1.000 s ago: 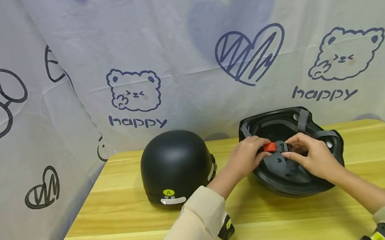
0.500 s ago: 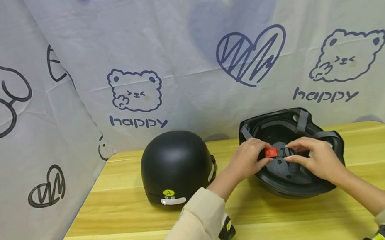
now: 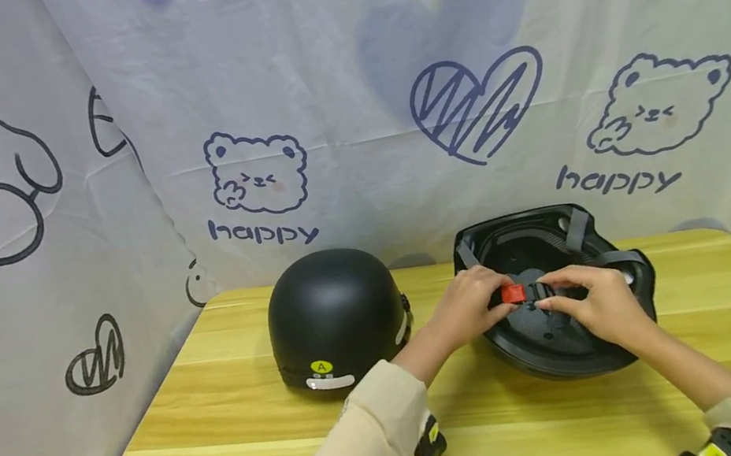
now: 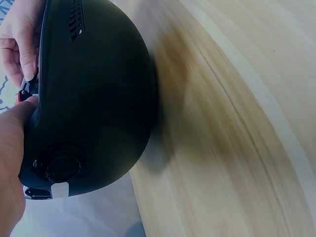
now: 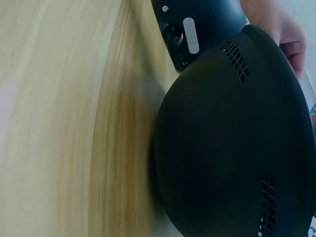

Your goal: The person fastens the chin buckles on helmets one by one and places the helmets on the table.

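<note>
An upturned black helmet (image 3: 552,362) lies on the table, its padded inside facing up. Over its opening my left hand (image 3: 466,308) pinches the red buckle half (image 3: 513,294) of the chin strap between thumb and fingers. From the other side, my right hand (image 3: 600,302) pinches the black buckle half (image 3: 539,292), end to end with the red one. In the left wrist view the helmet shell (image 4: 98,98) covers much of the buckle. The right wrist view is mostly filled by the shell (image 5: 212,143), which hides the buckle.
A second black helmet (image 3: 333,321) stands upright to the left, dome up, with a yellow "A" sticker (image 3: 321,366). Both helmets sit on a wooden table (image 3: 213,443). Grey straps (image 3: 577,228) cross the upturned helmet's rim. A printed white cloth (image 3: 346,103) hangs behind.
Both hands have lowered slightly with the buckle. The two halves, a little apart half a second ago, are now closer together. The helmets have stayed in place.
</note>
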The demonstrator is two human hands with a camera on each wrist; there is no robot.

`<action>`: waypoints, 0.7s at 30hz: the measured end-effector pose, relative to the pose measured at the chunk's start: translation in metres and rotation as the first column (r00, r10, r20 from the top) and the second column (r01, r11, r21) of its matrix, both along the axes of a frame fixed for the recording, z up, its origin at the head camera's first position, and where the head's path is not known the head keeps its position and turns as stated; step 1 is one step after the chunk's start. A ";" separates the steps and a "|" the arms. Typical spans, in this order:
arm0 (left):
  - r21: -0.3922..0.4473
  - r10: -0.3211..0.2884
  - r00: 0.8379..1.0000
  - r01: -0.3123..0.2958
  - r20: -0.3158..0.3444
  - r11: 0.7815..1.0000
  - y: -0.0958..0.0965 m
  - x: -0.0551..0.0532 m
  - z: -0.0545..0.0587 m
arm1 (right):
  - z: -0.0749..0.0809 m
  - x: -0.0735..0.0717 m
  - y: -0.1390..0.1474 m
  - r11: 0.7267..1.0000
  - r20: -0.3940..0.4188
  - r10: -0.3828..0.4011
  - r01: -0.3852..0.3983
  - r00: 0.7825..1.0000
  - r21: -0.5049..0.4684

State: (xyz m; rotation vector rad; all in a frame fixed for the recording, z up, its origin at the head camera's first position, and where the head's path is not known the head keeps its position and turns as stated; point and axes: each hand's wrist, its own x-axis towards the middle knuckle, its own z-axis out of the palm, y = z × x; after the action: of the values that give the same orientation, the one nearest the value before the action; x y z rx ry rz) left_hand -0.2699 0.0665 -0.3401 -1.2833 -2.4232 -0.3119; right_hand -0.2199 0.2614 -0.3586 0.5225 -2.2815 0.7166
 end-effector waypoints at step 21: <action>0.045 0.002 1.000 -0.003 0.031 0.999 -0.003 -0.004 -0.006 | 0.004 -0.001 -0.004 0.998 -0.020 -0.034 0.035 0.999 0.048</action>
State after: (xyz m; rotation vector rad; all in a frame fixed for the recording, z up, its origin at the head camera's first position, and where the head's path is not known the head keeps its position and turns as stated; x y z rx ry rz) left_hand -0.2740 0.0634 -0.3462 -1.2655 -2.4295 -0.3862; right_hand -0.2214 0.2572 -0.3550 0.5089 -2.2896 0.6383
